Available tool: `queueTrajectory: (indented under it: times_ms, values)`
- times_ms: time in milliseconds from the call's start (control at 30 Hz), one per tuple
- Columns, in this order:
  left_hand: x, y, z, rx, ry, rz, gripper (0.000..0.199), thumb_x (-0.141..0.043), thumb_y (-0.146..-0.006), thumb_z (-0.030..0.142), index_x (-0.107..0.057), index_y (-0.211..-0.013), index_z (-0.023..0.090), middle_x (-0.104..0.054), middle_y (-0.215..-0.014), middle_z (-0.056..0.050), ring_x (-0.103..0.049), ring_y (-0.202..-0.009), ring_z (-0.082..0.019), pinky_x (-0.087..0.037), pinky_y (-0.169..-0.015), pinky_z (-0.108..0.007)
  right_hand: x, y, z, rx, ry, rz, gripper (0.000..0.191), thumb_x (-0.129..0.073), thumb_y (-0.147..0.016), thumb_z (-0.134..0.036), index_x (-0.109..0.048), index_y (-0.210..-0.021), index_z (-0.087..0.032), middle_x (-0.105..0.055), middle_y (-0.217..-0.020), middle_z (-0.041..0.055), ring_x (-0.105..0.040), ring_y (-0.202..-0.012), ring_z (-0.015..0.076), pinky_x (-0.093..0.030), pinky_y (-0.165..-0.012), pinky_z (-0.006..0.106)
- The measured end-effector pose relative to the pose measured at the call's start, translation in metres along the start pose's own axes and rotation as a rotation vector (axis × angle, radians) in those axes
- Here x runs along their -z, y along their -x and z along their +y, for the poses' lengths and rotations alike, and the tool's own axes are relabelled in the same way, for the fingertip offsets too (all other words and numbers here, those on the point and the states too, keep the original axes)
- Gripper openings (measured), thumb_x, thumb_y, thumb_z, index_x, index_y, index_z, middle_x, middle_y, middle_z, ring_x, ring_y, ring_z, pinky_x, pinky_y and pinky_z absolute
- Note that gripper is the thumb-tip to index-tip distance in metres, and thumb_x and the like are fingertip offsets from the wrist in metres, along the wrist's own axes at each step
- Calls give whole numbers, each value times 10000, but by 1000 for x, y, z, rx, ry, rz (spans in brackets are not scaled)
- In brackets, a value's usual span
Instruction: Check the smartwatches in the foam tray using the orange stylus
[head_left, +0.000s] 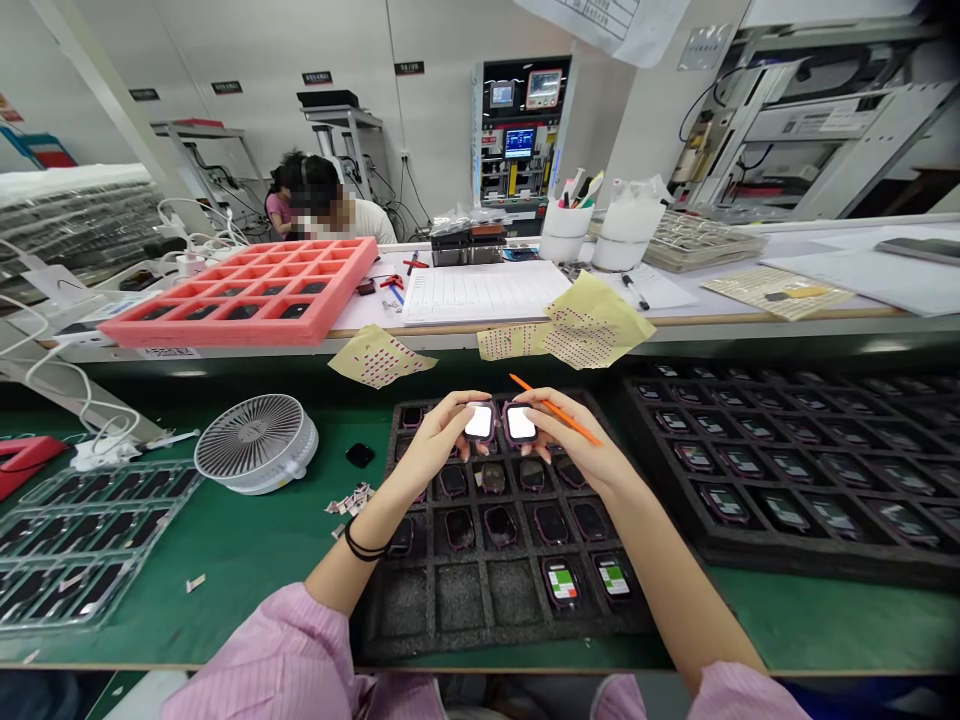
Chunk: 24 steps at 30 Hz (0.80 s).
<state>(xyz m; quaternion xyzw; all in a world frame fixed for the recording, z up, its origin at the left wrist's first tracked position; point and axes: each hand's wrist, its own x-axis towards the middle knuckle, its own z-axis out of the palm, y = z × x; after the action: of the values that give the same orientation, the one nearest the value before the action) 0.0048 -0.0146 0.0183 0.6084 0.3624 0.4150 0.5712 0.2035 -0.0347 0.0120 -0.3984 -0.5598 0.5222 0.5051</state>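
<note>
You are holding two small watch-shaped devices up in front of you, just above a black foam tray (379, 625). Your left hand (431, 445) is gripping the left watch-shaped device (478, 422), and your right hand (574, 445) is gripping the right watch-shaped device (520, 424). Your left fingers (459, 402) and right fingers (541, 400) are closed around the edges of the devices, which are sitting side by side, nearly touching, with their bright screens facing up at you. Each device's long axis is running roughly away from you, and the two seem to be tipping slightly toward each other at the far end.

Your right hand is also holding an orange pen (577, 428) against its fingers, with the tip pointing forward and left. Below your hands, other devices are lying in the tray's compartments, and two near you are showing green-and-white labels (589, 580). A second black foam tray (787, 470) is sitting to your right, and a white desk fan (255, 440) is standing on the green counter (247, 590) to your left. Farther ahead, a pink foam tray (240, 295) is resting on the raised shelf (615, 322).
</note>
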Motion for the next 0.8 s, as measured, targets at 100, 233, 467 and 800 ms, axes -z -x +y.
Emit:
queueTrajectory:
  times_ms: [100,233,467,800]
  values:
    - [0,1,-1,-11,28,-13,437,-577,-852,354,-506,-1244,176,-622,-966,-65,-642,-735,-144,-461,-527,-208,3,0,-1,29,5,-36,313,-669,-802,-347,-590,-1075,-216,-604,-979,61,-629,-635,136,-418,-420,222]
    - [0,0,-5,-49,41,-27,543,-654,-799,307,-458,-1292,190,-606,-1078,-95,-647,-790,-155,-464,-552,-209,5,0,0,48,-4,-64,395,-729,-747,-292,-564,-1100,-229,-593,-1038,68,-651,-695,153,-419,-421,209]
    - [0,2,1,-5,-5,-13,353,-597,-849,383,-559,-1131,174,-630,-906,-42,-634,-639,-116,-431,-518,-199,1,-1,0,34,19,23,297,-686,-786,-359,-606,-1019,-192,-634,-936,54,-613,-576,116,-421,-406,214]
    - [-2,2,0,33,-30,-11,311,-594,-842,461,-598,-952,170,-602,-708,7,-534,-505,-82,-423,-466,-196,-1,1,-5,11,21,29,301,-722,-752,-357,-608,-982,-200,-629,-909,36,-609,-560,108,-403,-412,215]
